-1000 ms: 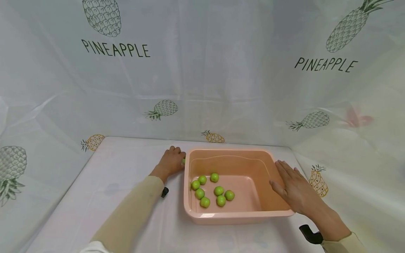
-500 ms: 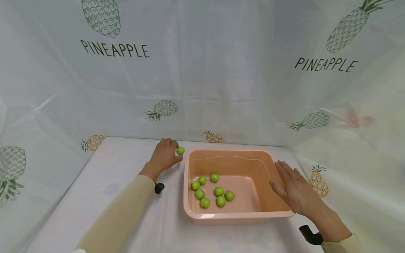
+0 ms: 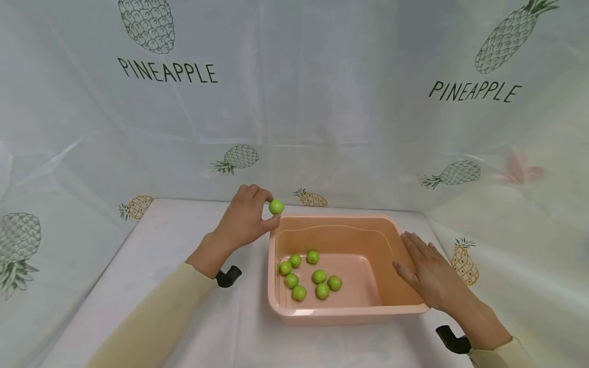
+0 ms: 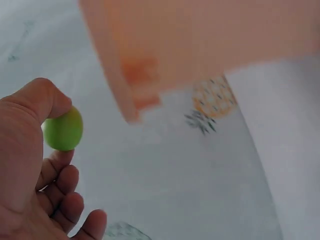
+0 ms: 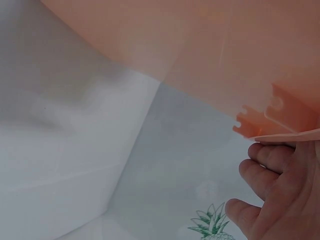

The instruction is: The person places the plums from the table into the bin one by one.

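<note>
My left hand (image 3: 246,214) pinches a small round green fruit (image 3: 276,206) between thumb and fingertips, above the back left corner of a peach-coloured plastic bin (image 3: 349,311). In the left wrist view the fruit (image 4: 63,131) sits between the thumb and a fingertip, while the other fingers curl loosely below. Several more green fruits (image 3: 319,276) lie on the bin's floor, mostly toward its left side. At the bin's right rim rests my right hand (image 3: 432,278), its fingers straight and its thumb spread over the inside. The right wrist view has those fingers (image 5: 260,175) just under the rim.
A pale cloth covers the table (image 3: 184,230) under the bin. Behind it and at both sides hangs a whitish curtain (image 3: 322,102) printed with pineapples. Black bands (image 3: 228,276) show at both wrists.
My left hand lifts the fruit from beside the bin's left wall, first back and left, then up and right toward the back left corner. The right hand stays at the rim.
</note>
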A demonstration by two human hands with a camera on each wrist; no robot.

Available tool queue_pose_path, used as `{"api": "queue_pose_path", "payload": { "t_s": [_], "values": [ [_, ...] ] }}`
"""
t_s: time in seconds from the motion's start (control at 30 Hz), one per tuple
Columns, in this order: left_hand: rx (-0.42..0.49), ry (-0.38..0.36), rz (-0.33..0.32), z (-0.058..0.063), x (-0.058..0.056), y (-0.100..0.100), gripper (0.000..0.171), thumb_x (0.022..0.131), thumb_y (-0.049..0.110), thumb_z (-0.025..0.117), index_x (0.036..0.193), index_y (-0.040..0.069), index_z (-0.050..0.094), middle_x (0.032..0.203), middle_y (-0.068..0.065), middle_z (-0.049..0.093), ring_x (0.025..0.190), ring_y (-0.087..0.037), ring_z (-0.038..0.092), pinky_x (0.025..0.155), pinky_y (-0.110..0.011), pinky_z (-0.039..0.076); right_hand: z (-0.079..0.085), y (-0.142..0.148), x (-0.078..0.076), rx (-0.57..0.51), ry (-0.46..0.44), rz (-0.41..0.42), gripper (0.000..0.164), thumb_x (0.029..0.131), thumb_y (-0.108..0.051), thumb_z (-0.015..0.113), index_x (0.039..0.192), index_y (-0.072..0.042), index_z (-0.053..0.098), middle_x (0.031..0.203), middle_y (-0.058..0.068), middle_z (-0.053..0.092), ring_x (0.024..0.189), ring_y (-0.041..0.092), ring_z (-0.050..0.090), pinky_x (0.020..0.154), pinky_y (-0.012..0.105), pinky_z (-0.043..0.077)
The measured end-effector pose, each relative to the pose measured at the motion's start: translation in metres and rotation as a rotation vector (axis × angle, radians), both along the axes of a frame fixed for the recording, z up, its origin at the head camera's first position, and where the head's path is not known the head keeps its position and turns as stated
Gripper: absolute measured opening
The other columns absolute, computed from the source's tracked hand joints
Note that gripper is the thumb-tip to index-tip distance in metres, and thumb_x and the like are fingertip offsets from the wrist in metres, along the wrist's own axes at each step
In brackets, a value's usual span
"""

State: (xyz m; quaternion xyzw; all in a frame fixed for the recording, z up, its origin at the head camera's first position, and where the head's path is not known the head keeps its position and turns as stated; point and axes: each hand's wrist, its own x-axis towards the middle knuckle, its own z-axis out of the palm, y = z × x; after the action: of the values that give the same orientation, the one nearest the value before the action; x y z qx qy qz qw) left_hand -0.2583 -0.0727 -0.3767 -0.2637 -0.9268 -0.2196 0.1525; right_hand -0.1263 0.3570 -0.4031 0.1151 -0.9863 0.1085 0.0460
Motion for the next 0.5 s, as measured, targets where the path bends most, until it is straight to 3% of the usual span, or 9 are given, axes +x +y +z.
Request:
{"api": "queue_pose_path", "payload": {
  "t_s": [0.17,0.3,0.5],
  "values": [
    [-0.059,-0.044,-0.121,0.011,0.023,0.02,0.039,0.091,0.033,0.077,0.117,0.006,0.065,0.116,-0.009,0.061,0.109,-0.029,0.051,0.098,-0.044,0.049,-0.001,0.001,0.0,-0.003,-0.004,-0.002,0.079,0.109,-0.046,0.052,0.162,0.008,0.028,0.166,0.032,0.03,0.152,0.053,0.03,0.121,0.07,0.024],
    [-0.154,-0.083,-0.185,0.007,0.033,0.035,0.037,0.091,0.035,0.076,0.116,0.009,0.067,0.113,-0.005,0.06,0.106,-0.024,0.05,0.097,-0.04,0.049,0.0,0.001,0.0,-0.014,-0.01,-0.002,0.078,0.109,-0.045,0.052,0.162,0.008,0.028,0.166,0.033,0.029,0.152,0.053,0.029,0.121,0.07,0.024],
    [-0.245,-0.15,-0.224,-0.003,0.041,0.051,0.036,0.09,0.039,0.075,0.115,0.013,0.067,0.114,-0.002,0.06,0.102,-0.019,0.048,0.092,-0.035,0.049,0.0,0.001,0.0,-0.022,-0.014,-0.001,0.079,0.109,-0.046,0.052,0.162,0.008,0.027,0.166,0.033,0.029,0.152,0.054,0.029,0.121,0.07,0.023]
  ]
}}
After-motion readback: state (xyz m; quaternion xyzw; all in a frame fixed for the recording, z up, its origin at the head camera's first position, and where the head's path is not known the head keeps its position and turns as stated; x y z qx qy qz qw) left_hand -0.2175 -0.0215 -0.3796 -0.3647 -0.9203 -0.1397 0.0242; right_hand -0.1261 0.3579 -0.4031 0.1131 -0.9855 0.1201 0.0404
